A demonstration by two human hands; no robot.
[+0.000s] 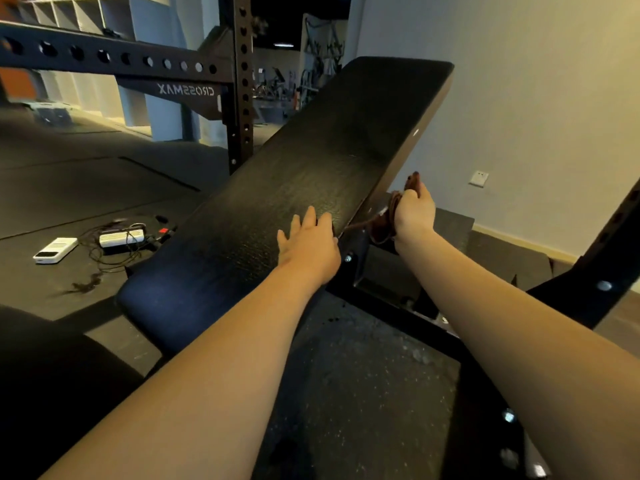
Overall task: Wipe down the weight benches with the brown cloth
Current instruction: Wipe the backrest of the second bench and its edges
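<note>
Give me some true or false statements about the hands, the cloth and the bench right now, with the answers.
1. The right hand grips the brown cloth. True.
2. The left hand lies open on the bench pad. True.
3. The cloth is spread across the top of the pad. False: it is bunched at the pad's right edge.
4. The white device sits on the bench. False: it lies on the floor left of it.

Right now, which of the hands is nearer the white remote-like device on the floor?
Left. The left hand rests flat on the bench pad, toward the white device; the right hand, gripping the brown cloth, is beyond the pad's opposite edge.
</note>
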